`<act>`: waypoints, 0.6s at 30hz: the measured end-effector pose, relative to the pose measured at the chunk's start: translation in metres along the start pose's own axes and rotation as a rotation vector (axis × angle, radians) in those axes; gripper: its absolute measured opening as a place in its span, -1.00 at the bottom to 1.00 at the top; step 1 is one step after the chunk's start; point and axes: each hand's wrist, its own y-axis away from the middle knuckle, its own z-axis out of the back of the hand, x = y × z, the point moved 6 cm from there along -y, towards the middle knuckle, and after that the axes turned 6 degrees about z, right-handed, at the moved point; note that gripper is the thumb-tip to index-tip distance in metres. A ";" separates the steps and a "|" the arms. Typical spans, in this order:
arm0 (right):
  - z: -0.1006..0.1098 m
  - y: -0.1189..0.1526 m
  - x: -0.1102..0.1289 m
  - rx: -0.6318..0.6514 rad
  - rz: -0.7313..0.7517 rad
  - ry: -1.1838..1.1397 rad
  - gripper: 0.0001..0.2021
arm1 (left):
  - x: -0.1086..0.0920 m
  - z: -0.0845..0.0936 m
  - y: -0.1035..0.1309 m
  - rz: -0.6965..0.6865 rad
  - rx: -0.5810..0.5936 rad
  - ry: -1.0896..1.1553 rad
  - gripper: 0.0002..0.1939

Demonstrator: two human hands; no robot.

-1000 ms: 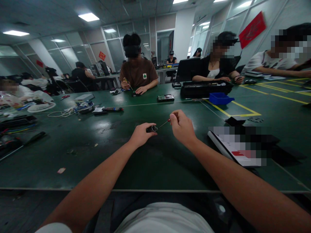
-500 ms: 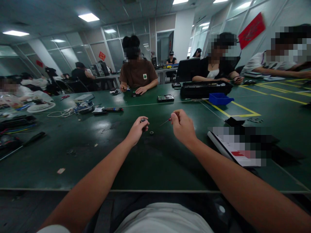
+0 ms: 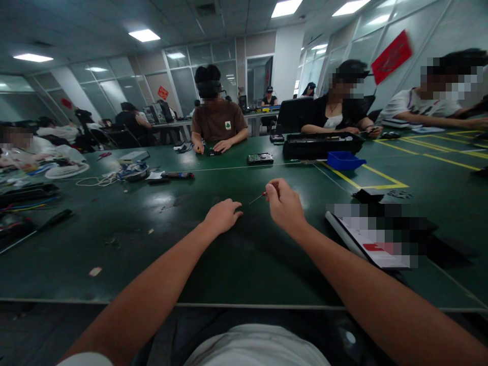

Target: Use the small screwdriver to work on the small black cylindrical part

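My right hand (image 3: pixel 285 203) is closed around the handle of a small screwdriver (image 3: pixel 257 199). Its thin shaft points left and down, with red showing beside my fingers. My left hand (image 3: pixel 224 216) is palm down, low over the green table (image 3: pixel 247 269), just left of the screwdriver tip. Its thumb and index finger reach to the right with a small gap between their tips. The other fingers are curled underneath and mostly hidden. Whatever lies in that palm is out of sight, as is the small round part that showed on the table earlier.
Ahead lies a hard drive (image 3: pixel 260 158); a blue bin (image 3: pixel 346 160) stands right of it. A booklet (image 3: pixel 368 244) is by my right forearm. Marker-like pens (image 3: pixel 177 175), cables and a long screwdriver (image 3: pixel 36 230) are at left. Across the table sits a co-worker (image 3: pixel 219 119).
My left hand has turned palm down and moved slightly lower, covering the small round part's spot. The dark round thing with a silvery ring in it no longer shows. My right hand is nearly still.
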 end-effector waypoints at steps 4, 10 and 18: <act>0.000 0.000 0.000 0.004 0.001 -0.008 -0.77 | 0.002 -0.003 -0.003 -0.017 0.050 -0.017 -0.79; 0.000 0.001 0.000 -0.002 -0.001 -0.019 -0.77 | 0.005 0.008 -0.002 -0.030 0.009 0.066 -0.77; -0.002 0.000 -0.003 0.029 0.004 -0.045 -0.75 | 0.051 0.048 -0.004 0.284 -0.198 0.814 -0.74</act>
